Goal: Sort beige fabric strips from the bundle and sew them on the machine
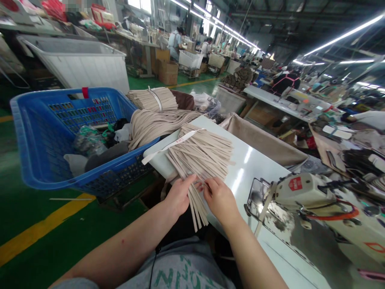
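Observation:
A spread bundle of beige fabric strips [207,150] lies on the white sewing table [245,164] in front of me. Across its far left side runs a white paper band [177,141] with red writing. My left hand [181,196] is closed round a bunch of these strips, whose ends hang past the table's edge toward my lap. Close to its right, my right hand [218,197] has its fingers bent in a pinch at the strips' near side. Whatever lies between those fingertips is too small and hidden to make out.
A blue plastic basket [33,140] at the left holds bags, with more beige strips [162,122] over its right side. A banded strip bundle [153,99] lies behind. The sewing machine [315,196] stands right. Beyond are a fabric-lined bin [261,140] and a white bin [87,64].

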A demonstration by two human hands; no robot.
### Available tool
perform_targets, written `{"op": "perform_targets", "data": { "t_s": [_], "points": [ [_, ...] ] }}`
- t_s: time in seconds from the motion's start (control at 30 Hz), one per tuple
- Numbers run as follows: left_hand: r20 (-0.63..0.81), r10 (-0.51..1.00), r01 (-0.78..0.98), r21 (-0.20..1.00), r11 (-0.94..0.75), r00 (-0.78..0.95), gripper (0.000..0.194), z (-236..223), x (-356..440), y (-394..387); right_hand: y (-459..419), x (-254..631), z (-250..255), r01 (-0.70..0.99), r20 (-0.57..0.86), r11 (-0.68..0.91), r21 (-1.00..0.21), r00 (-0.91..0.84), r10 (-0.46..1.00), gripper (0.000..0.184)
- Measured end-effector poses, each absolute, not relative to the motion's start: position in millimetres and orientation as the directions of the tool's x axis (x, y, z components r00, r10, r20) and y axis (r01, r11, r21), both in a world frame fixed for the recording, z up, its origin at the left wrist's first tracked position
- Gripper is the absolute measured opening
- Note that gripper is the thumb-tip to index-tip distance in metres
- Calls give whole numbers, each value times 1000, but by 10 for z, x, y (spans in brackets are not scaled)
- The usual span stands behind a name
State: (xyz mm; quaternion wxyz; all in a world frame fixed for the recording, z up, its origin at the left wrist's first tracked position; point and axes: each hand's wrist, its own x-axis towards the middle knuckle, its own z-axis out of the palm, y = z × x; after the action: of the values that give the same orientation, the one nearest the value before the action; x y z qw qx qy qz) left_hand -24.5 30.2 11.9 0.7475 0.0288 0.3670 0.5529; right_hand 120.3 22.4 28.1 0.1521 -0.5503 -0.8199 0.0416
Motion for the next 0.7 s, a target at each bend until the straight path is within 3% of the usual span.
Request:
{"op": "perform_targets", "data": {
  "t_s": [0.1,0.23,0.37,0.5,0.7],
  "points": [
    [-510,856,-818,451,356,91,8,104,-242,319,248,1212,346,824,168,411,-390,-376,911,30],
    [-560,825,-840,409,358,78,19,79,-279,335,387,1285,268,896,205,330,-299,-277,939,16],
    [-588,803,-846,375,379,98,21,115,-364,322,404,1319,120,918,142,314,-243,-286,948,17],
    [-599,788,-834,356,422,143,6,131,-421,273,366,1329,69,914,74,216,-342,-204,976,13],
    [-623,776,-837,368,405,102,7,38,-419,180,374,1301,130,889,3,140,-437,-154,988,8]
  ]
}}
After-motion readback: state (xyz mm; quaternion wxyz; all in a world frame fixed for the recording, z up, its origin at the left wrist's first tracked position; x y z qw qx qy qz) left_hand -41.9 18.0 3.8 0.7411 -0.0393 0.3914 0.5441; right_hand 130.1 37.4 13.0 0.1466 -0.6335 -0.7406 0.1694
